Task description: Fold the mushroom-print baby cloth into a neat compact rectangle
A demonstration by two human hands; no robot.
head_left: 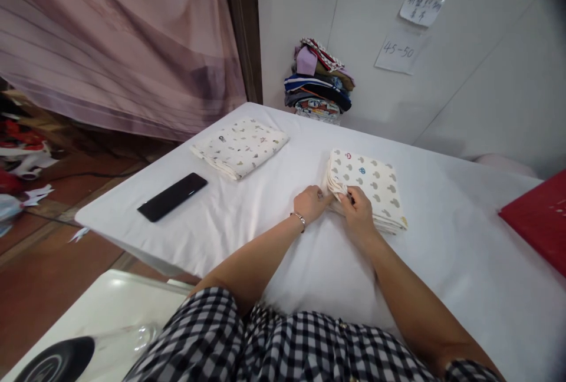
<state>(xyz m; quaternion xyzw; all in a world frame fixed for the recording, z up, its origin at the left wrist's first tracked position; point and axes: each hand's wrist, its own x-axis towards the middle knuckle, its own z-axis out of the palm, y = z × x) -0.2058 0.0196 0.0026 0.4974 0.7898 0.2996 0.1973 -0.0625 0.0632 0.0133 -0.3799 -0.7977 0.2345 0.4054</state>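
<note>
A folded cream cloth [367, 178] with grey mushroom-like prints lies in front of me on the white-covered table [265, 217]. At its near left corner, my right hand [357, 211] pinches the layered edge, which is lifted and bunched a little. My left hand [310, 202], with a bracelet at the wrist, is closed at the same corner, its fingertips by the cloth's left edge and partly hidden. Farther left lies a second folded cloth [243, 146], cream with small scattered prints, untouched by either hand.
A black phone [173, 196] lies on the table's left side. Behind the table rises a stack of folded clothes [318, 84] against the wall. A red item [539, 217] sits at the right edge. A pale stool or chair [110, 305] stands at lower left, below a pink curtain [132, 34].
</note>
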